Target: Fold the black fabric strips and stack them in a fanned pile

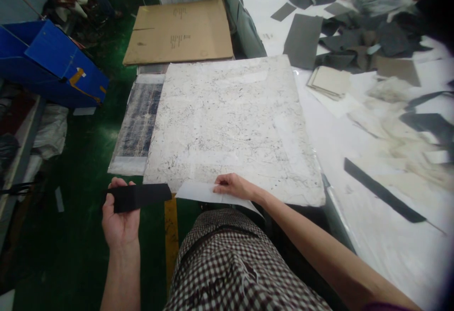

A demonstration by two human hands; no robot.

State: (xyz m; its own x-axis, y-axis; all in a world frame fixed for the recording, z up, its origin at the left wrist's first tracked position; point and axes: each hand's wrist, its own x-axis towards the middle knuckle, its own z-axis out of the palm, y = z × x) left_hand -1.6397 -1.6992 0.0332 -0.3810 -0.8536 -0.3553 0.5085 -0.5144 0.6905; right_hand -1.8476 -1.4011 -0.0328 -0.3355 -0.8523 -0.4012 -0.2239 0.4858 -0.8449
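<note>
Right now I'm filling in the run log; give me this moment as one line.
left hand: holds black piece; right hand: pinches white sheet; speckled board: straight ahead; cardboard: beyond speckled board

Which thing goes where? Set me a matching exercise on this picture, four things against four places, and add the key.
Things:
1. Black piece
2. White sheet
3. Blue bin
4. Cardboard

Places:
A. Beyond the speckled board
B. In the right hand
C. At the picture's left edge
D. In the left hand

Pairs: 1-D, 2-B, 3-C, 4-A
</note>
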